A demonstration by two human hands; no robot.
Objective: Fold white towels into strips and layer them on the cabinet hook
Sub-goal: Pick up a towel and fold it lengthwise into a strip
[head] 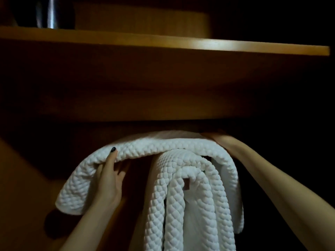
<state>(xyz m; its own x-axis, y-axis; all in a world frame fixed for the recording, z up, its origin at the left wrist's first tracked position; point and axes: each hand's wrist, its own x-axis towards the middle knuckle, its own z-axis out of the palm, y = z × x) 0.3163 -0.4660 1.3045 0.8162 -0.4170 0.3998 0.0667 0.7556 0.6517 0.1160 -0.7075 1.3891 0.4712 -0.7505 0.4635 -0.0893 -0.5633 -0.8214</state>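
A white quilted towel folded into a strip lies arched across the top of other white towel strips that hang down in layers inside a dark wooden cabinet. The hook itself is hidden under the cloth. My left hand grips the top towel's left part, thumb over its upper edge and fingers beneath. My right hand rests on the top towel's right end, its fingers hidden behind the cloth. A small brown tag shows on a hanging strip.
A wooden shelf runs across just above the towels, its underside close to the top towel. A dark shiny vessel stands on the shelf at upper left. The cabinet's wooden side wall slopes down at left.
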